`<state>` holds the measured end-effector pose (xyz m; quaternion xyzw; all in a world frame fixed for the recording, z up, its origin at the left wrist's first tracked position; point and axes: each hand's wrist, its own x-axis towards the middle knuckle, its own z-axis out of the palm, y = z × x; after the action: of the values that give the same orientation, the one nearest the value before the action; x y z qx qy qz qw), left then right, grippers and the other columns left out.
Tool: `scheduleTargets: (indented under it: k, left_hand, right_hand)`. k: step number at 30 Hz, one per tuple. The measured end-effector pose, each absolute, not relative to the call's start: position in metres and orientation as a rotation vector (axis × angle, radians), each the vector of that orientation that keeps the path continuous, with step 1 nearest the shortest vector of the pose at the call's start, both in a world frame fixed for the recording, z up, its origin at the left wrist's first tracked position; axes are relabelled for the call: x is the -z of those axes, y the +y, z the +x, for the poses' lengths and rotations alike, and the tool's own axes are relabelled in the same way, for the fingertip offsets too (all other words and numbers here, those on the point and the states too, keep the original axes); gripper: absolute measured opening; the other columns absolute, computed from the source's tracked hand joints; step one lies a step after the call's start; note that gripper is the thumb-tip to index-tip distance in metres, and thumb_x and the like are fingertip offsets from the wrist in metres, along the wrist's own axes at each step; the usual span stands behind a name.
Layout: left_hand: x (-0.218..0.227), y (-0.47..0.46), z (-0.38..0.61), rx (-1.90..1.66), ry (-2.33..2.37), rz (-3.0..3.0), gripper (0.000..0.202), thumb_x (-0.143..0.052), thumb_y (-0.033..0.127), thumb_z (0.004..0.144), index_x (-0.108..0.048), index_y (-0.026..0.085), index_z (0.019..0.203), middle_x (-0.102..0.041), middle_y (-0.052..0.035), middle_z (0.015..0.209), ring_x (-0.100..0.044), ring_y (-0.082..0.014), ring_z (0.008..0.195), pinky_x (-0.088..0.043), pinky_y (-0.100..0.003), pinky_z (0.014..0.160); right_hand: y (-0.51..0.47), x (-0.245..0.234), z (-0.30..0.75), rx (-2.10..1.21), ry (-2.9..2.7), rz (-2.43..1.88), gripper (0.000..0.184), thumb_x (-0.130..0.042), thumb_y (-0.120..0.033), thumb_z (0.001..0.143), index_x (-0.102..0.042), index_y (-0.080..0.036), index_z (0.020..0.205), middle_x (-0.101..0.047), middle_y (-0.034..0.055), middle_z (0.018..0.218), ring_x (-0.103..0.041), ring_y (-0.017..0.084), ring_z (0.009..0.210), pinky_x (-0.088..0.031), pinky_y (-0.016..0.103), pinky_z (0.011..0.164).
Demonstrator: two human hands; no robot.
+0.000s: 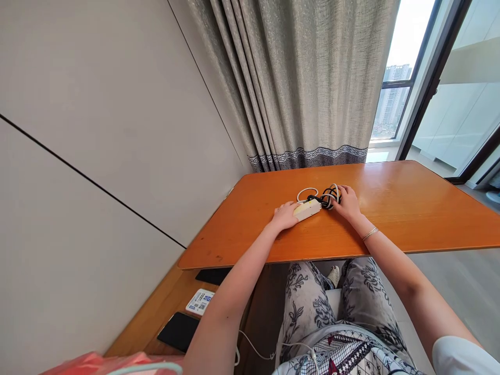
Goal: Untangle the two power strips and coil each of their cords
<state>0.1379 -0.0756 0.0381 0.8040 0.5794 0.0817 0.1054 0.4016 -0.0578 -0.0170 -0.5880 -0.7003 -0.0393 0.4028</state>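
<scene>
A white power strip lies on the orange wooden table. My left hand rests on the strip's near end, its fingers curled over it. Just right of the strip sits a coiled bundle of black and orange cable, and a loop of white cord lies behind the strip. My right hand is closed on the cable bundle from the right side. A thin bracelet circles my right wrist.
A grey curtain hangs behind the table, with a window to its right and a wall on the left. On a lower wooden ledge at the left lie a black phone, a white card and a dark flat object. Something pink shows at the bottom edge.
</scene>
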Motion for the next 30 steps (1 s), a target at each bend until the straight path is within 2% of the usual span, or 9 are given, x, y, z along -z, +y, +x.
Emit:
scheduleTargets:
  k: [4, 6, 9, 12, 17, 21, 24, 28, 30]
  left_hand:
    - [-0.047, -0.094, 0.168, -0.406, 1.776, 2.576, 0.049, -0.056, 0.028, 0.087, -0.053, 0.023, 0.136, -0.052, -0.0136, 0.145, -0.048, -0.0324, 0.133, -0.036, -0.047, 0.109]
    - [-0.049, -0.099, 0.189, -0.483, 1.652, 2.666, 0.042, -0.053, 0.035, 0.092, -0.056, 0.021, 0.131, -0.058, -0.0119, 0.137, -0.051, -0.0296, 0.128, -0.039, -0.043, 0.107]
    - [-0.047, -0.098, 0.218, -0.471, 1.614, 2.692, 0.034, -0.053, 0.038, 0.093, -0.064, 0.019, 0.119, -0.065, -0.0127, 0.121, -0.057, -0.0298, 0.119, -0.042, -0.041, 0.101]
    - [-0.042, -0.091, 0.237, -0.448, 1.689, 2.655, 0.033, -0.054, 0.039, 0.092, -0.067, 0.016, 0.111, -0.067, -0.0148, 0.113, -0.058, -0.0319, 0.114, -0.041, -0.044, 0.099]
    - [-0.037, -0.082, 0.248, -0.453, 1.769, 2.489, 0.03, -0.054, 0.041, 0.091, -0.068, 0.018, 0.104, -0.073, -0.0136, 0.104, -0.063, -0.0311, 0.107, -0.042, -0.044, 0.094]
    - [-0.034, -0.077, 0.247, -0.6, 1.66, 2.357, 0.022, -0.057, 0.033, 0.087, -0.065, 0.021, 0.105, -0.072, -0.0093, 0.107, -0.065, -0.0282, 0.104, -0.043, -0.041, 0.092]
    - [-0.031, -0.074, 0.244, -0.714, 1.556, 2.304, 0.013, -0.058, 0.027, 0.085, -0.063, 0.023, 0.097, -0.073, -0.0048, 0.101, -0.066, -0.025, 0.098, -0.043, -0.041, 0.093]
    - [-0.024, -0.075, 0.238, -0.87, 1.41, 2.39, 0.004, -0.061, 0.023, 0.082, -0.062, 0.023, 0.086, -0.072, -0.0021, 0.093, -0.065, -0.0236, 0.098, -0.033, -0.047, 0.109]
    - [-0.021, -0.078, 0.233, -0.892, 1.254, 2.499, 0.007, -0.06, 0.018, 0.079, -0.062, 0.022, 0.085, -0.072, -0.0023, 0.091, -0.064, -0.0227, 0.097, -0.035, -0.045, 0.109]
  right_hand:
    - [-0.055, 0.018, 0.403, 0.062, -1.649, -1.377, 0.043, -0.059, -0.032, 0.081, -0.063, -0.015, 0.12, -0.062, 0.0153, 0.114, -0.059, 0.029, 0.105, -0.049, 0.043, 0.096]
    - [-0.056, 0.017, 0.403, 0.049, -1.614, -1.345, 0.037, -0.058, -0.031, 0.081, -0.066, -0.016, 0.114, -0.065, 0.0139, 0.106, -0.062, 0.027, 0.098, -0.051, 0.041, 0.091]
    - [-0.061, 0.015, 0.402, 0.023, -1.586, -1.313, 0.033, -0.057, -0.033, 0.083, -0.067, -0.016, 0.109, -0.067, 0.0132, 0.101, -0.063, 0.026, 0.093, -0.052, 0.04, 0.087]
    - [-0.066, 0.013, 0.399, -0.059, -1.527, -1.278, 0.034, -0.059, -0.034, 0.081, -0.068, -0.016, 0.109, -0.07, 0.013, 0.101, -0.065, 0.026, 0.093, -0.053, 0.04, 0.086]
    - [-0.069, 0.01, 0.389, -0.388, -1.259, -1.192, 0.037, -0.066, -0.039, 0.074, -0.069, -0.018, 0.105, -0.073, 0.0084, 0.097, -0.066, 0.022, 0.084, -0.053, 0.036, 0.082]
    - [-0.067, 0.009, 0.386, -0.782, -1.035, -1.049, 0.038, -0.074, -0.049, 0.065, -0.066, -0.018, 0.086, -0.069, 0.0028, 0.076, -0.061, 0.018, 0.07, -0.051, 0.03, 0.068]
    - [-0.065, 0.009, 0.389, -0.903, -0.974, -0.985, 0.047, -0.071, -0.058, 0.067, -0.062, -0.018, 0.091, -0.061, -0.0025, 0.064, -0.055, 0.013, 0.057, -0.047, 0.027, 0.056]
    - [-0.062, 0.01, 0.395, -0.972, -0.901, -0.943, 0.053, -0.079, -0.053, 0.061, -0.06, -0.019, 0.096, -0.059, -0.0054, 0.062, -0.054, 0.011, 0.055, -0.046, 0.024, 0.055]
    - [-0.06, 0.011, 0.399, -0.995, -0.867, -0.925, 0.051, -0.083, -0.05, 0.058, -0.061, -0.019, 0.093, -0.061, -0.0049, 0.065, -0.056, 0.011, 0.059, -0.048, 0.024, 0.058]
